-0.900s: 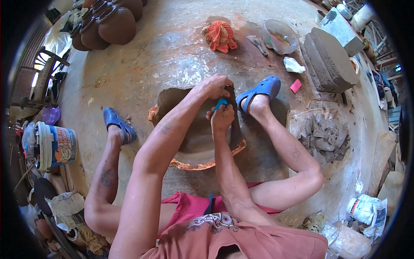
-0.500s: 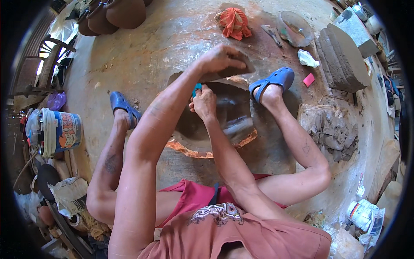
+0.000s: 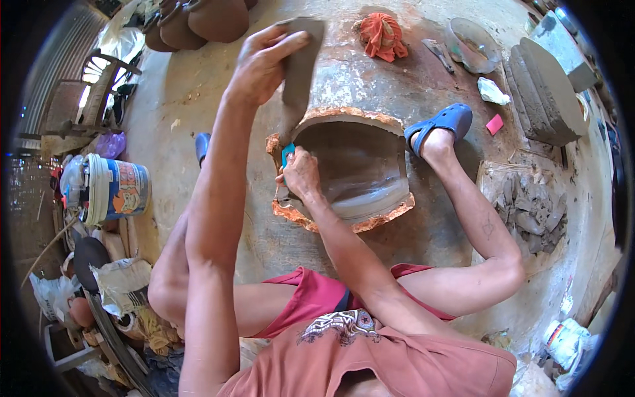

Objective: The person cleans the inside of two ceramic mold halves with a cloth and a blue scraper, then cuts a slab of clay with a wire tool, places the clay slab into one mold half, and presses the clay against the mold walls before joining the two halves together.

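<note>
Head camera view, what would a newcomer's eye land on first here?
Probably the long, dark grey clay strip that the left hand holds up, above and left of centre. Just below it, the right hand grips a small turquoise tool at the left side of a hollow clay form with a ragged orange rim. An orange cloth bundle stands out near the top.
</note>
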A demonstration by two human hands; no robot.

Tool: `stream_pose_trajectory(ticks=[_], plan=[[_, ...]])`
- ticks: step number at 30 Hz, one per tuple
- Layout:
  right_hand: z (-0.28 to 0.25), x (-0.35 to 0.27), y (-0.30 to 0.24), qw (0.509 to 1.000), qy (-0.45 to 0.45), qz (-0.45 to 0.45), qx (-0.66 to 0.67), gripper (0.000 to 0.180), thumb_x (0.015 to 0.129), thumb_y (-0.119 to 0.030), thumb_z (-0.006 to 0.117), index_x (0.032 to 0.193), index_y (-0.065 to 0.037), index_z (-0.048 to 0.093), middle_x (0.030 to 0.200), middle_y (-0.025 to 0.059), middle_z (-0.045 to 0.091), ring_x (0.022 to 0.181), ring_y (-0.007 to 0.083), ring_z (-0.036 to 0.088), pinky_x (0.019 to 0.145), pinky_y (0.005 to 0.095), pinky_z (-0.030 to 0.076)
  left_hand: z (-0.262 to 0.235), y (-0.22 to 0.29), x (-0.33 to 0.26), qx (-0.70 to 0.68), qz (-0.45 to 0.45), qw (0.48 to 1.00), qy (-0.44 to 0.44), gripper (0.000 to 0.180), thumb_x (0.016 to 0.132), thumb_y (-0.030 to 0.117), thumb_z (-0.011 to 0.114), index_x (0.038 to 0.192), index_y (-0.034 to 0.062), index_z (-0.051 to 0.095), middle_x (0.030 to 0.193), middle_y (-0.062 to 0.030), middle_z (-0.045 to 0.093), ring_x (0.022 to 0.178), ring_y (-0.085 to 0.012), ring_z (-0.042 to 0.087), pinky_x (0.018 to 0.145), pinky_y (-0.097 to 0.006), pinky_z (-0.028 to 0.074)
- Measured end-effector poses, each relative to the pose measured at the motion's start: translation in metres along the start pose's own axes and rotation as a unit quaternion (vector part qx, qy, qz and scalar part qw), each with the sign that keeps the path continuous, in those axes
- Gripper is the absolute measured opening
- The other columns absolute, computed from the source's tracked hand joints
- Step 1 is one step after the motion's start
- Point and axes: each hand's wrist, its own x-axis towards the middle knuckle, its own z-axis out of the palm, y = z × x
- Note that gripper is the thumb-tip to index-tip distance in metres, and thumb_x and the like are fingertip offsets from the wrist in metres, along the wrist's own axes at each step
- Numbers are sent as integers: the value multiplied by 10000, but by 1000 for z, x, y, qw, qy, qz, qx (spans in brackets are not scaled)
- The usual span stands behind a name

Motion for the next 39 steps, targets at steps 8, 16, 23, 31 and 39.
stream_pose_trajectory(ticks=[8, 16, 23, 31, 39], plan=[[24, 12, 5, 992, -70, -3, 106, 264, 1082, -182, 466, 1062, 51, 588, 844, 164, 720, 658, 260, 758, 549, 394, 641, -46, 30, -94, -130, 158, 977, 58, 442, 1029, 160, 634, 1438, 41, 516, 1213, -110, 641, 1066, -236, 635, 916, -431, 544], [-55, -14, -99, 921, 79, -179, 337, 313, 1115, -245, 470, 1272, -5, 594, 1121, 112, 697, 967, 165, 695, 790, 372, 588, 2, 34, -133, -89, 199, 941, 259, 571, 1061, 376, 503, 1552, 95, 425, 1428, -173, 584, 1280, -287, 583, 994, -380, 486], [-187, -29, -106, 873, 393, -274, 93, 356, 1058, -122, 449, 1327, 66, 587, 1349, 226, 597, 1273, 293, 553, 1125, 401, 401, 196, -39, -67, -12, 202, 979, 37, 586, 1074, 216, 454, 1607, 37, 291, 1695, -161, 236, 1574, -269, 196, 1266, -391, 154], [-429, -203, -263, 397, 694, -585, -139, 355, 1052, -223, 488, 1211, 81, 579, 1120, 197, 664, 1009, 276, 641, 929, 423, 490, 164, -118, -205, -220, -337, 912, -77, 544, 1074, 394, 524, 1407, -36, 540, 1255, -206, 696, 1054, -274, 722, 894, -326, 569], [-659, -286, -70, 562, 613, 15, -554, 287, 1071, -290, 468, 1060, -60, 639, 961, 259, 701, 922, 482, 662, 778, 547, 496, 163, -185, -305, -325, -329, 831, 311, 763, 1000, 682, 495, 1544, 158, 391, 1528, -62, 483, 1340, -275, 509, 1060, -471, 475]])
